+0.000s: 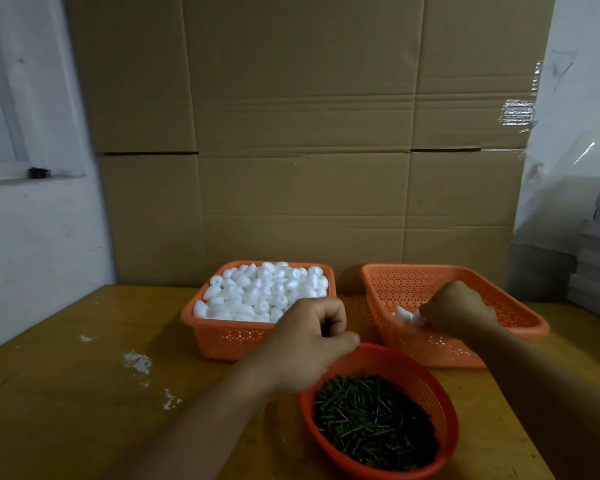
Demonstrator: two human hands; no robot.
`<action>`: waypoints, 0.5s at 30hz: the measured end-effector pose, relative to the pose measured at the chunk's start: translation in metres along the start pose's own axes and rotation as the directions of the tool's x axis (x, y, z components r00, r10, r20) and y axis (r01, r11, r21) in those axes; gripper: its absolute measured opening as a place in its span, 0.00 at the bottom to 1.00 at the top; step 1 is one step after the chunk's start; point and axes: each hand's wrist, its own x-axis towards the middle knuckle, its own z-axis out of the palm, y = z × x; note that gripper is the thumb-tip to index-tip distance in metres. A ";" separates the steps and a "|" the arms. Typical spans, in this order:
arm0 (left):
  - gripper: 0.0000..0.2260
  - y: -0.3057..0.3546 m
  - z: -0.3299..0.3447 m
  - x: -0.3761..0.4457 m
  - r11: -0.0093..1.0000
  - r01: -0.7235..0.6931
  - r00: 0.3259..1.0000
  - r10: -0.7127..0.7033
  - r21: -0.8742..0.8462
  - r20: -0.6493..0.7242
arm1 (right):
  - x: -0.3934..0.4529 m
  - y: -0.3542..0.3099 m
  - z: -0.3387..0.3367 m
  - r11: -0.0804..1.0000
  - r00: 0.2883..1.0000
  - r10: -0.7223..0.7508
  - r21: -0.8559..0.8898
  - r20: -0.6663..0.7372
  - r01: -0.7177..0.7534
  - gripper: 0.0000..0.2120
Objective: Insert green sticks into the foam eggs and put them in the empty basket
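Curling inward, the fingers of the right hand (pixel 459 308) were bunched against a few white foam eggs (pixel 406 316) lying inside the right-hand orange perforated plastic basket (pixel 440 344); whether they pinched an egg could not be told. The left hand (pixel 312 344) hovered with fingers curled into a loose fist above the rim of the round orange-red basket (pixel 440 393) filled with short green sticks (pixel 371 424); anything held inside it was hidden. Behind the left hand stood a rectangular orange basket (pixel 229 337) heaped with white foam eggs (pixel 264 292). All three baskets rested on the yellowish wooden table (pixel 66 393), in front of a brown cardboard wall (pixel 302 133).
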 end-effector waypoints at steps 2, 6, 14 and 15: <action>0.18 0.000 -0.012 0.004 0.995 -0.022 0.996 0.030 0.097 -0.081 | -0.001 0.002 0.000 0.996 0.998 -0.055 0.072 -0.035 0.058 0.08; 0.23 -0.001 -0.037 0.010 0.968 -0.019 0.968 0.081 0.251 -0.238 | -0.017 0.008 0.003 0.957 0.980 -0.140 0.235 -0.142 0.170 0.11; 0.15 -0.022 -0.075 0.016 0.929 0.113 0.886 0.066 0.352 -0.460 | -0.108 0.002 0.012 0.753 0.942 -0.300 0.569 -0.149 0.330 0.12; 0.12 -0.026 -0.076 0.016 0.930 0.121 0.892 0.052 0.348 -0.450 | -0.117 0.003 0.015 0.748 0.932 -0.330 0.561 -0.148 0.354 0.12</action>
